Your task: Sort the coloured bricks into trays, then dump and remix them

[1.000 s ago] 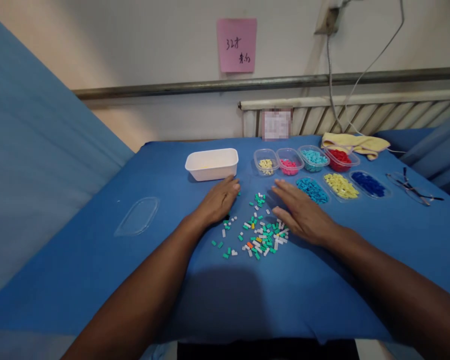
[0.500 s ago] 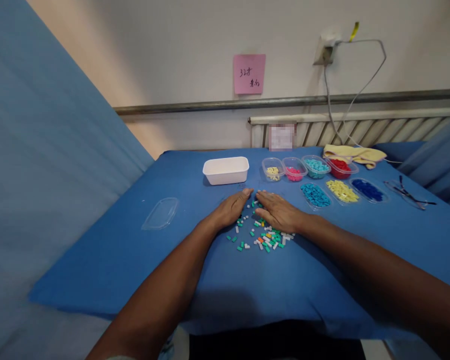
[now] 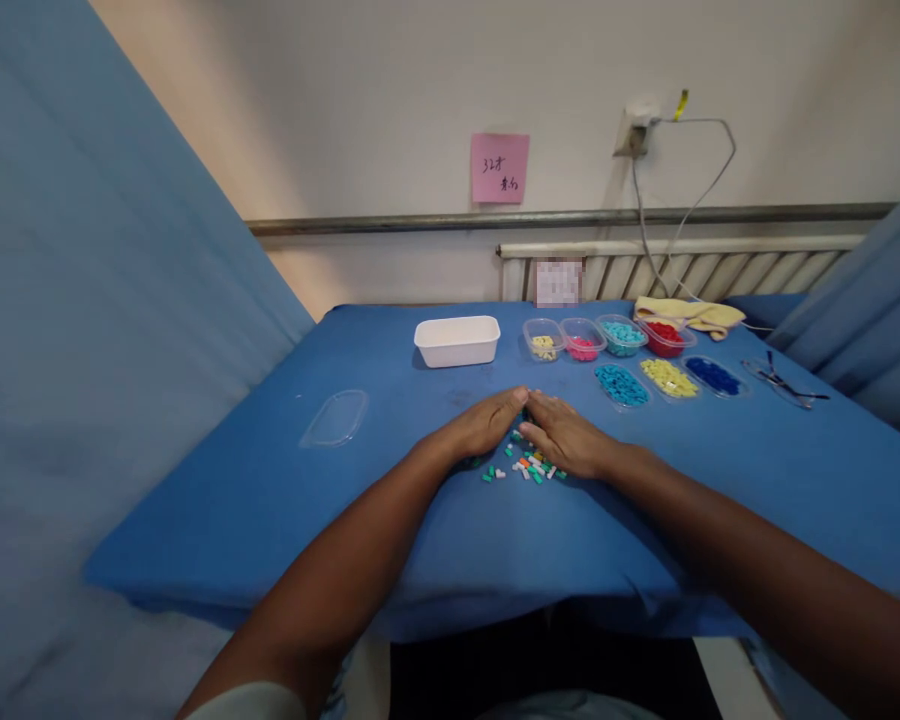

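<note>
Small green, white and orange plastic pieces lie in a loose pile on the blue cloth of the table. My left hand rests on edge along the pile's left side, fingers stretched out, with nothing gripped. My right hand lies palm down at the right and far side of the pile, fingers straight and thumb apart. The fingertips of both hands meet at the far end, so the hands form a wedge around the pieces. Some pieces are hidden under the palms.
Beyond my hands stands a white tub. Small clear boxes hold yellow, pink, turquoise and red pieces. Lids with blue and yellow pieces lie nearer. Glasses sit right, an empty lid left.
My hands have come together until the fingertips meet, drawing the scattered pieces into a tighter pile. The camera view has shifted a little.
</note>
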The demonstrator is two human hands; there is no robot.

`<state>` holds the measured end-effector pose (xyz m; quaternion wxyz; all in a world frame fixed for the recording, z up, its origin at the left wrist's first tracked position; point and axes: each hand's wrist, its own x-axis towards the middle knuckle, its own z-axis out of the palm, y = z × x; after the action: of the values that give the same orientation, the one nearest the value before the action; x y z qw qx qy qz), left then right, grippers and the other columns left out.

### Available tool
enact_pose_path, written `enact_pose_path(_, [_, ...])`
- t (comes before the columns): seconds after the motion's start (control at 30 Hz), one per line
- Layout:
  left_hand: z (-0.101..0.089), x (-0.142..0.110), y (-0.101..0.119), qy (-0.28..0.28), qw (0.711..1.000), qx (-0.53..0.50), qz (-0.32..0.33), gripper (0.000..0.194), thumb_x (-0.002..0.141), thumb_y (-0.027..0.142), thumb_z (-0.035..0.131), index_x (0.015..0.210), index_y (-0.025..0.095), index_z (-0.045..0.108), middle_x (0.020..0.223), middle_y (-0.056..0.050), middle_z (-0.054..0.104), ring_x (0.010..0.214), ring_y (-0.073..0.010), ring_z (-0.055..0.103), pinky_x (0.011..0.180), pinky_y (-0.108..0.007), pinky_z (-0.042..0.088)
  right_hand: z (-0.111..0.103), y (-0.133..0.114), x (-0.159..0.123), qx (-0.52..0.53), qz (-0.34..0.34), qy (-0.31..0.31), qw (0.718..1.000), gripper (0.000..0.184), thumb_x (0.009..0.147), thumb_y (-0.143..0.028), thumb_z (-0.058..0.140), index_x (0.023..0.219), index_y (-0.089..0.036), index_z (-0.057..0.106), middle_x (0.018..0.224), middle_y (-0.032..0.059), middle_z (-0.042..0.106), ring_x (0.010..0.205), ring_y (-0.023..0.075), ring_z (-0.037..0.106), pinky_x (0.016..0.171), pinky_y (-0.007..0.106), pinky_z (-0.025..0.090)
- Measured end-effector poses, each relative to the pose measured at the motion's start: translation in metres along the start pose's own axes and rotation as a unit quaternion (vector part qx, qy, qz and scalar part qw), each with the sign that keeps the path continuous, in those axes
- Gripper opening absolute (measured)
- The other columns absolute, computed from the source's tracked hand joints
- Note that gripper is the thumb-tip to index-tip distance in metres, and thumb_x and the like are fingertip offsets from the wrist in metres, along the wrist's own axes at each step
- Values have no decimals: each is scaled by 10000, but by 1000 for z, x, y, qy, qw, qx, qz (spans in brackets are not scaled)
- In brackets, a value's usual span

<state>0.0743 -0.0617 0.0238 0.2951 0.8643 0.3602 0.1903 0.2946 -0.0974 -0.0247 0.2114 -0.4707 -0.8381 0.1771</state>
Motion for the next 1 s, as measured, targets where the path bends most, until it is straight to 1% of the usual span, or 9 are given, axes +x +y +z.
enact_pose_path(0.17, [-9, -25, 10, 5, 1000, -1, -29, 832, 1158, 647, 130, 1673, 145, 548, 1749, -128, 502, 1651, -285, 469, 1400, -478, 361, 0, -16, 4, 33, -4, 41, 999, 685, 1183, -612, 336, 1721, -205, 453, 1736, 175, 538, 1634, 327, 478, 1350, 594, 380])
enact_pose_path(0.27, [-13, -52, 7, 12, 996, 30, -82, 838, 1148, 674, 200, 1715, 114, 460, 1800, -178, 403, 1696, -315, 384, 1423, -532, 280, -6, -10, -4, 37, 42, 72, 996, 752, 1176, -634, 275, 1709, -141, 468, 1766, 224, 480, 1677, 364, 408, 1383, 611, 318])
enact_pose_path(0.4, [10, -72, 15, -4, 992, 76, -104, 852, 1093, 639, 431, 1731, 75, 398, 1821, -251, 322, 1724, -404, 284, 1419, -632, 206, 11, -21, -5, 34, 79, 92, 992, 765, 1155, -616, 296, 1665, -85, 501, 1717, 290, 515, 1662, 425, 420, 1356, 698, 314])
enact_pose_path(0.53, [29, -72, 34, -10, 991, 96, -90, 834, 1094, 483, 428, 1786, 56, 242, 1873, -229, 181, 1762, -331, 173, 1442, -537, 181, 21, -47, 5, 35, 77, 114, 990, 762, 1165, -566, 245, 1685, -53, 459, 1764, 285, 451, 1680, 373, 402, 1353, 613, 364])
enact_pose_path(0.63, [17, -90, 38, 7, 990, 105, -98, 807, 1111, 452, 387, 1790, 51, 214, 1886, -228, 123, 1772, -323, 129, 1448, -533, 158, -3, -47, -11, 29, 79, 132, 988, 705, 1176, -500, 198, 1680, -95, 479, 1747, 245, 498, 1641, 329, 470, 1343, 569, 390])
enact_pose_path(0.73, [-1, -123, 34, 36, 985, 145, -86, 708, 1099, 547, 499, 1697, 169, 463, 1836, -205, 344, 1712, -376, 333, 1403, -588, 292, -32, -31, -52, 10, 72, 108, 992, 557, 1132, -495, 406, 1469, -156, 693, 1510, 220, 720, 1427, 368, 670, 1228, 565, 510])
enact_pose_path(0.83, [-5, -141, 29, 59, 981, 180, -52, 461, 1060, 481, 621, 1433, 215, 673, 1530, -186, 664, 1418, -368, 628, 1222, -563, 517, -42, -26, -87, -2, 57, 52, 997, 437, 1030, -535, 666, 1273, -188, 775, 1170, 167, 827, 1041, 343, 793, 958, 486, 632])
enact_pose_path(0.93, [7, -127, 30, 48, 985, 168, -13, 229, 1069, 398, 632, 1177, 218, 722, 1235, -139, 737, 1176, -316, 691, 1056, -486, 591, -32, -41, -88, -27, 1, -2, 1000, 384, 982, -483, 792, 1245, -203, 768, 1174, 138, 806, 1013, 310, 772, 907, 421, 610])
enact_pose_path(1.0, [17, -108, 32, 47, 987, 153, 3, 183, 1092, 331, 579, 1055, 217, 716, 1132, -123, 734, 1101, -287, 698, 999, -444, 598, -24, -53, -74, -30, -10, 0, 999, 239, 1010, -367, 767, 1185, -204, 771, 1152, 126, 799, 1008, 288, 763, 897, 390, 592])
